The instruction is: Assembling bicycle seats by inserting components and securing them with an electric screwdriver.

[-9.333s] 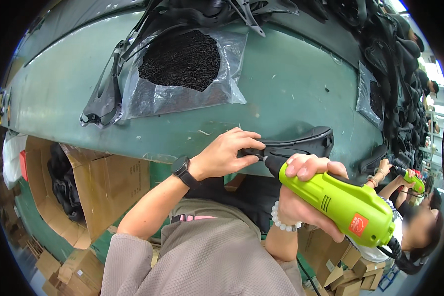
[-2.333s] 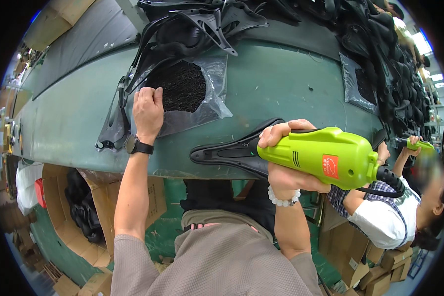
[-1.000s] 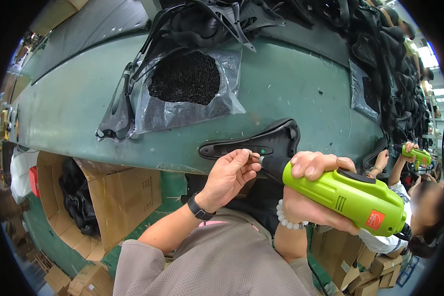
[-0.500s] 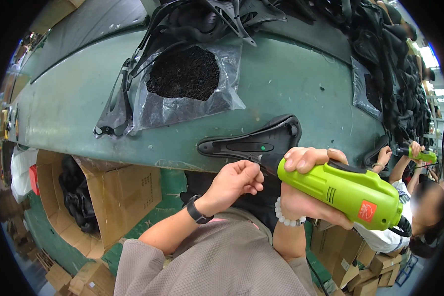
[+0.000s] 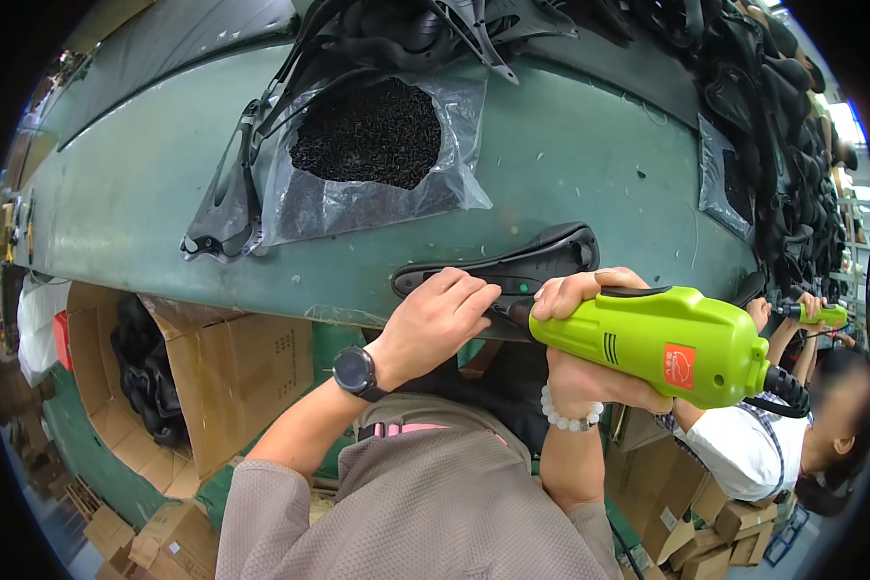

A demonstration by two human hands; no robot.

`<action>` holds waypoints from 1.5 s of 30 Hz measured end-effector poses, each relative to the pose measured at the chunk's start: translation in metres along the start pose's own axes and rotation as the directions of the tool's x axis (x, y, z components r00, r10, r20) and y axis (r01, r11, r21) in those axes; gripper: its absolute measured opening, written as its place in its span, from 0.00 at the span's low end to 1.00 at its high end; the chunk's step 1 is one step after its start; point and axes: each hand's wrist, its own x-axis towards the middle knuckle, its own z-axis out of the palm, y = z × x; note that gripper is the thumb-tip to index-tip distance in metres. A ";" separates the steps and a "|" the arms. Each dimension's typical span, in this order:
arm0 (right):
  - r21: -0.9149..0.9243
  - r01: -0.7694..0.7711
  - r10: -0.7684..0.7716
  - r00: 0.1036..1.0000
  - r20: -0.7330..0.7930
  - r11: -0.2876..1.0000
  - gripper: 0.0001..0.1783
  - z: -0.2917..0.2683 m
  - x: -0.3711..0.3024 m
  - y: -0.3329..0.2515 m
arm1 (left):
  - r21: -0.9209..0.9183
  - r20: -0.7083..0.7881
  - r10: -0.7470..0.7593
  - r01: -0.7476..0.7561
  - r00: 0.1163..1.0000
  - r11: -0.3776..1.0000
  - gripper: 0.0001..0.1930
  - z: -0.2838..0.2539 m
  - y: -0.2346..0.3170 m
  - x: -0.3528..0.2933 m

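Observation:
A black bicycle saddle (image 5: 549, 259) lies underside up at the near edge of the green worktable. My left hand (image 5: 440, 314) is closed over the saddle's near side by its narrow nose, fingertips close to the tool's tip; the thumb and anything pinched under the fingers are hidden. In my right hand (image 5: 590, 372) is a bright green electric screwdriver (image 5: 652, 338), gripped around its body. Its dark tip points left, down at the saddle beside my left fingers. A black cord runs from its back end.
A clear plastic bag (image 5: 333, 217) with small black screws lies on the worktable (image 5: 590, 155). Black saddle frames (image 5: 227, 208) are around it, and more saddle parts pile up at right. A cardboard box (image 5: 246, 372) of black parts stands at left. At right, a co-worker (image 5: 744, 440) holds a similar green tool.
My left hand has moved left and up from beside the tool's tip onto the saddle. The screwdriver has shifted left and its back end has risen in the picture.

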 end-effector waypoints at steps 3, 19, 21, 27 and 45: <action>0.069 -0.004 0.002 1.000 0.031 0.998 0.55 0.006 0.001 -0.002 | -0.077 0.001 0.006 -0.006 1.000 0.997 0.21 0.010 -0.009 -0.005; -0.493 -0.077 0.097 0.995 0.015 0.867 0.51 0.005 -0.010 0.000 | -0.063 -0.029 0.019 -0.021 0.999 0.998 0.17 0.014 -0.010 -0.006; -0.453 -0.074 0.075 0.997 -0.016 0.888 0.55 0.012 -0.012 -0.009 | -0.085 -0.012 0.004 -0.005 1.000 0.996 0.18 0.014 -0.011 -0.006; -0.372 -0.001 0.060 0.988 0.145 0.928 0.42 0.003 -0.009 -0.023 | -0.171 0.042 0.011 -0.004 0.999 0.985 0.17 0.016 -0.006 0.001; 0.039 0.192 -0.193 0.981 0.025 0.981 0.48 0.000 -0.006 -0.059 | -0.174 -0.122 0.096 -0.117 0.988 0.978 0.09 0.019 0.024 0.022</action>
